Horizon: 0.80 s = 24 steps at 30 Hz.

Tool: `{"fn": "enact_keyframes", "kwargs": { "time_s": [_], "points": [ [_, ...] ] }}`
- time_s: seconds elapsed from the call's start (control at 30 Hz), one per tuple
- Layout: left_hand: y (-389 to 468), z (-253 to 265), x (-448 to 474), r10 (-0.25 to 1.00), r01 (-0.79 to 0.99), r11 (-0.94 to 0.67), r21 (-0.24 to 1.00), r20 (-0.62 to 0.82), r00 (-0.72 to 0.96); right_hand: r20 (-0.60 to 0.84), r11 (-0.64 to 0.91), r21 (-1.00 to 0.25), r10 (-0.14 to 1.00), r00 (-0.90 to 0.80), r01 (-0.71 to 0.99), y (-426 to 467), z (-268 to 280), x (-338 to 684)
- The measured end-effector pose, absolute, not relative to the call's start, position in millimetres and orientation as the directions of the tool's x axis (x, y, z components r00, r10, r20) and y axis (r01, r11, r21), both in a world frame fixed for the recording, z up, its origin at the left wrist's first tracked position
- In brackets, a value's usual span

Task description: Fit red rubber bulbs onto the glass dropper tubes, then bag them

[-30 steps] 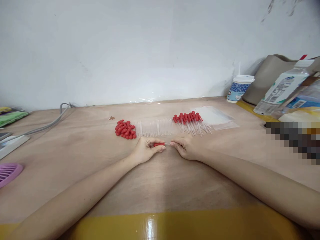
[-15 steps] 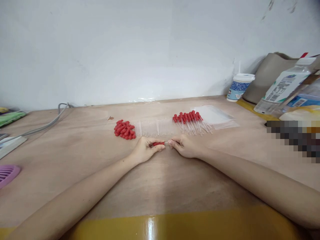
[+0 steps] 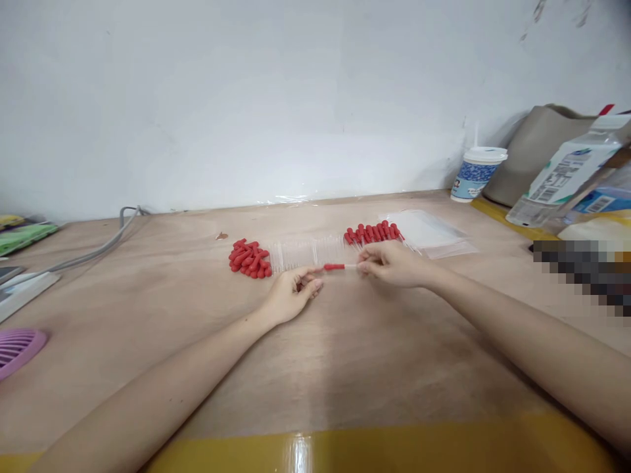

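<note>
Brown tabletop beneath a slim, red-ended clear tube

R fingers hide part of clear tube, purple obj. cut off @ pic's L edge.

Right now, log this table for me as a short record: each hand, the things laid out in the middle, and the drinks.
Right hand: pinching a clear tube tipped with a red bulb
Left hand: open, near the red bulb's free end; contact unclear
Left pile: loose red bulbs
Middle row: bare clear tubes
Right group: bulb-topped tubes, beside flat translucent plastic
Drinks, far right: lidded cup with straw, labelled bottle
</note>
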State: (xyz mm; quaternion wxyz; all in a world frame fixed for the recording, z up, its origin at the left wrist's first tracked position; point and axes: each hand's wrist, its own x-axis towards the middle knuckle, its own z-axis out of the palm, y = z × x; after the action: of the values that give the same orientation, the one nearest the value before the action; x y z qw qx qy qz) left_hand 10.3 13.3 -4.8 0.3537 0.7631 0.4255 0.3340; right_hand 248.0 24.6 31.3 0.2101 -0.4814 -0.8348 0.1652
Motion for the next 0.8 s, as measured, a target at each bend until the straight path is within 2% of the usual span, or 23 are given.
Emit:
{"fn": "enact_keyframes", "kwargs": {
  "time_s": [0.1, 0.2, 0.27, 0.37, 0.53, 0.8],
  "points": [
    [11, -1, 11, 0.888, 0.498, -0.391, 0.774, 0.174, 0.426, 0.287, 0.343, -0.442, 0.929, -0.232, 0.829, 41, 33, 254],
    [7, 3, 12, 0.876, 0.522, -0.416, 0.745, 0.172, 0.451, 0.43, 0.182, -0.319, 0.902, -0.029, 0.93, 53, 33, 249],
    [5, 4, 12, 0.87, 0.52, -0.42, 0.744, 0.167, 0.463, 0.451, 0.105, -0.26, 0.892, 0.025, 0.96, 56, 30, 240],
    [4, 5, 12, 0.864, 0.512, -0.418, 0.75, 0.154, 0.48, 0.421, 0.068, -0.154, 0.907, 0.003, 0.986, 56, 22, 227],
    [5, 4, 11, 0.858, 0.502, -0.424, 0.754, 0.157, 0.49, 0.429, 0.125, -0.003, 0.896, -0.112, 0.992, 53, 10, 217],
    [6, 4, 10, 0.857, 0.519, -0.425, 0.742, 0.145, 0.495, 0.362, 0.209, -0.116, 0.919, -0.155, 0.971, 43, 8, 224]
  ]
}}
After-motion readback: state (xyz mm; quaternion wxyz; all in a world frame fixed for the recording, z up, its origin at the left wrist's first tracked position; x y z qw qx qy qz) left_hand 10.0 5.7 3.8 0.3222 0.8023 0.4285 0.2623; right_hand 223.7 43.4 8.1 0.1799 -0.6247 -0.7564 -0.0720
